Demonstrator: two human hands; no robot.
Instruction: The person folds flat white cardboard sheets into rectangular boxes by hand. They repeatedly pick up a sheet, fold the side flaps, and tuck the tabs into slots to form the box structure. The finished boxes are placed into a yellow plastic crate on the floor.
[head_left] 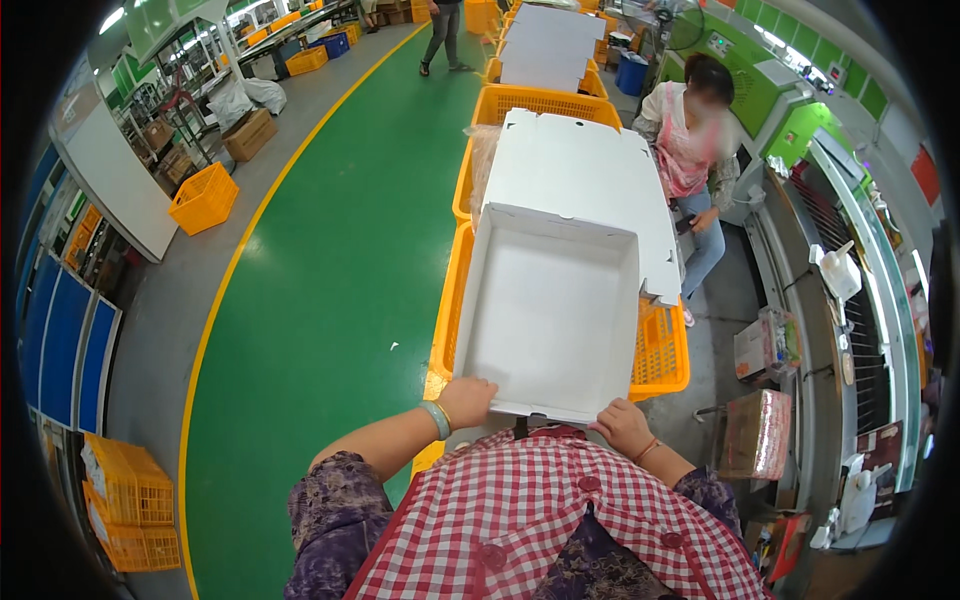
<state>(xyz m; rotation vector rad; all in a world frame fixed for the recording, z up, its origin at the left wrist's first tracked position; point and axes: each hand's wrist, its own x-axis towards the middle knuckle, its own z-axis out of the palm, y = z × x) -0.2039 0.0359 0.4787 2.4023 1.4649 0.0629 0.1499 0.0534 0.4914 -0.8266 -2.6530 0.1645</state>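
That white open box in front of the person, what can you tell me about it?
The white box looks like plain cardboard, a shallow rectangular tray with nothing inside. Its lid flap is folded back, away from the person. It rests on an orange plastic crate, with its near edge toward the person. The left hand and right hand each grip a near corner.

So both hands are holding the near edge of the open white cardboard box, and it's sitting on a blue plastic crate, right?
Not quite: the head view shows the open white cardboard box resting on an orange plastic crate, not a blue one. Left hand and right hand do hold its near edge.
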